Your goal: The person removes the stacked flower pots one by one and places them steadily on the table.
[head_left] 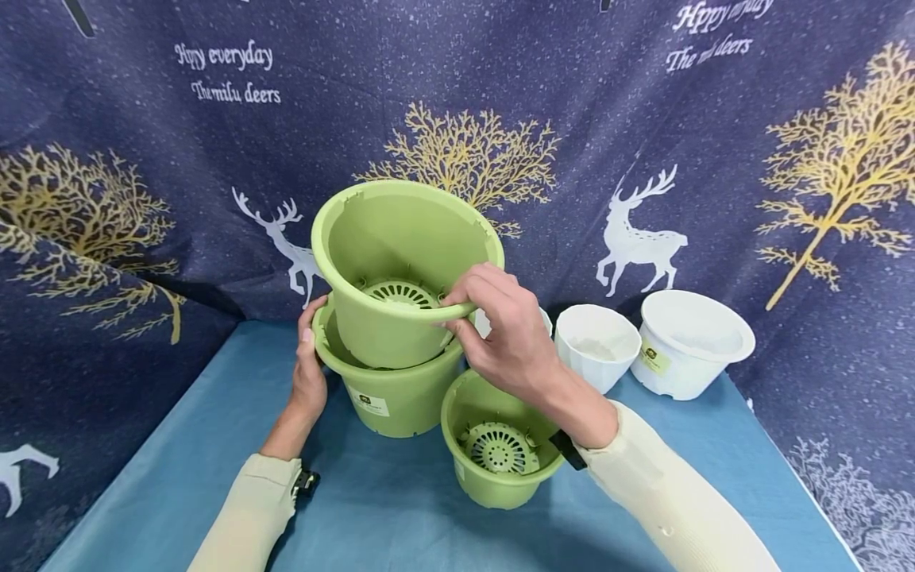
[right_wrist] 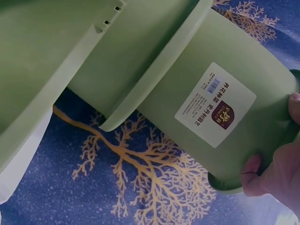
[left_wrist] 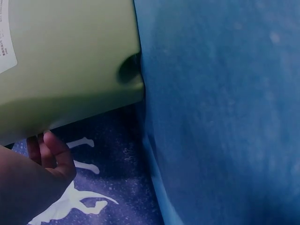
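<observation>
A light-green plastic flowerpot is tilted, its lower part inside the mouth of a second green flowerpot that stands on the table. My right hand pinches the tilted pot's rim at the front right, thumb below the edge. In the right wrist view, a white label shows on this pot's wall above the lower pot's rim. My left hand grips the lower pot at its left rim and side. Its fingertips meet the wall in the left wrist view, some hidden behind it.
A smaller green flowerpot with a slotted bottom stands just under my right forearm. Behind it are a white fluted pot and a wider white pot, with another white pot partly hidden by my right hand. A printed blue cloth hangs behind the table.
</observation>
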`<act>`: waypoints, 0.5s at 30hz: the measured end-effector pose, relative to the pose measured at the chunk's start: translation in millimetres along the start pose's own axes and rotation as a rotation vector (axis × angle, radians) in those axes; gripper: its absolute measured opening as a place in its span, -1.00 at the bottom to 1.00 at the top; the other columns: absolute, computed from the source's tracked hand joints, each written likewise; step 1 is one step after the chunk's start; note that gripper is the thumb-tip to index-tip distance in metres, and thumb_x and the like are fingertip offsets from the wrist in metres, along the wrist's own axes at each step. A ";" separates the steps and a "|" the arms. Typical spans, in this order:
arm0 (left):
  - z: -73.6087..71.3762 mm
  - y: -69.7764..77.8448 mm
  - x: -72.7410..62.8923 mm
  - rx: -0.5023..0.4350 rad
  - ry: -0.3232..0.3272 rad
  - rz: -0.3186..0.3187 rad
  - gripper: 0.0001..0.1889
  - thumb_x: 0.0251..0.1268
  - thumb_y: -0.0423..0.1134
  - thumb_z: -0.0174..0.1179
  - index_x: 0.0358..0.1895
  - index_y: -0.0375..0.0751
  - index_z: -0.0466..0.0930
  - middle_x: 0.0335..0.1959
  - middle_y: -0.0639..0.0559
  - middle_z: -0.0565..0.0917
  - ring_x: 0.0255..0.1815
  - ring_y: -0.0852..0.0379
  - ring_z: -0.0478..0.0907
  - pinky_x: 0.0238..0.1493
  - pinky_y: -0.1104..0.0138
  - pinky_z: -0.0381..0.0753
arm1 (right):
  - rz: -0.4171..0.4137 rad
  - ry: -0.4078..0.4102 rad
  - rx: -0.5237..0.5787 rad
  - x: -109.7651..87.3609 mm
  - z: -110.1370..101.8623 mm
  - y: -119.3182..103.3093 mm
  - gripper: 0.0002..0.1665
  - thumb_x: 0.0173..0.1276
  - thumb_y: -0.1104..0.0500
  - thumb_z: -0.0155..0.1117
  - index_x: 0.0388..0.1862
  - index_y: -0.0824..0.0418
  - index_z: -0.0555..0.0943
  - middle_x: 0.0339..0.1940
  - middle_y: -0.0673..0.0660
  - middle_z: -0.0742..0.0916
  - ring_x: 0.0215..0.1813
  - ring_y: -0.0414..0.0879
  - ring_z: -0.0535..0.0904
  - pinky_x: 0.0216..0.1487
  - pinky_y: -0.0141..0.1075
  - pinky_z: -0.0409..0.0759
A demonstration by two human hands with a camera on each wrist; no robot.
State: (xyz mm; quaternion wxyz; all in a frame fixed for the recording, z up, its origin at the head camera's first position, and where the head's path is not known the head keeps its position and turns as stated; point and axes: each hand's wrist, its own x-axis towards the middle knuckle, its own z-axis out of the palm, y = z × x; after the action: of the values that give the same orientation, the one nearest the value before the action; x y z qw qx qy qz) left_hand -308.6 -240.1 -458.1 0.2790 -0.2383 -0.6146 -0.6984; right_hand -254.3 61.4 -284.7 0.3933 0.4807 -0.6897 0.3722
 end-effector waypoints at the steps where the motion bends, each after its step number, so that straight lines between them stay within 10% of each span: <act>1: 0.0 0.1 -0.2 -0.001 0.000 0.002 -0.34 0.75 0.15 -0.36 0.65 -0.18 0.17 0.51 0.05 0.42 0.40 0.13 0.39 0.41 0.40 0.29 | -0.002 0.004 0.005 -0.1 -0.3 -0.1 -0.79 0.17 0.49 0.45 -0.31 0.25 0.65 -0.31 0.09 0.73 -0.19 -0.04 0.63 -0.07 -0.14 0.56; 15: -0.5 -2.8 0.6 -0.015 0.010 0.013 -0.33 0.75 0.15 -0.33 0.65 -0.20 0.18 0.54 0.03 0.40 0.42 0.12 0.39 0.42 0.40 0.28 | -0.010 0.054 0.039 1.4 -11.6 -6.9 -0.78 0.16 0.54 0.36 -0.28 0.30 0.68 -0.29 0.13 0.74 -0.15 -0.01 0.65 0.02 -0.22 0.60</act>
State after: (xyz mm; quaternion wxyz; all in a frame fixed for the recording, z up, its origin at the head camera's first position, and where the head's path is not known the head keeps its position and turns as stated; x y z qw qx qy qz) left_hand -311.0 -240.4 -459.8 0.2849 -0.2411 -0.6062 -0.7023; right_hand -245.9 69.4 -277.7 0.4044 0.4816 -0.6689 0.3964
